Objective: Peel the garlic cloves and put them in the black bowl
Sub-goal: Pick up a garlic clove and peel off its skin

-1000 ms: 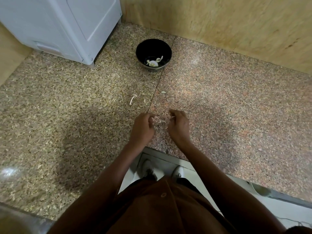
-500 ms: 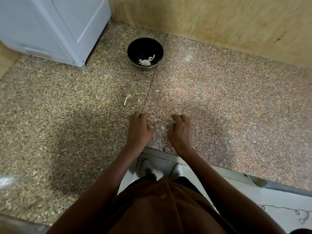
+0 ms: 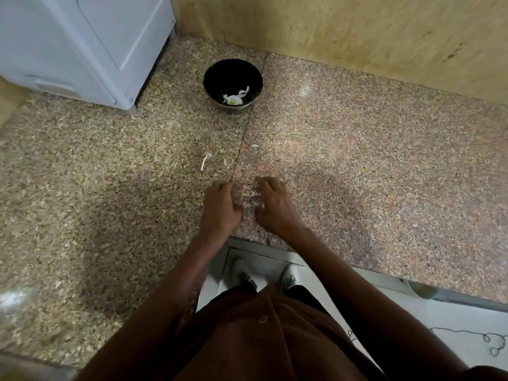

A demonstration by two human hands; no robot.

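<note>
In the black bowl [image 3: 233, 85], set on the speckled stone counter [image 3: 357, 166] near the wooden back wall [image 3: 343, 31], a few pale peeled garlic pieces [image 3: 233, 99] are seen at the bottom; that part of the task is judged done. The amount of garlic left to peel cannot be counted.

Well in front of the bowl, near the counter's front edge, the left hand [image 3: 221, 207] and right hand [image 3: 273, 206] are held close together, knuckles up, fingers curled inward. Something small and papery [image 3: 253, 195], blurred, is visible between them; it is judged to be a clove being worked, but which hand actually pinches it cannot be told. The peeling step is judged to be in progress, with transfer to the bowl not yet done.

Between the hands and the bowl, loose skin scraps [image 3: 204, 160] are scattered on the counter, one more lying far right of the bowl [image 3: 414, 225]. Left of the bowl, a white appliance [image 3: 82, 42] is standing. The line from hands to bowl is crossed only by the flat scraps; no obstruction is judged likely.
</note>
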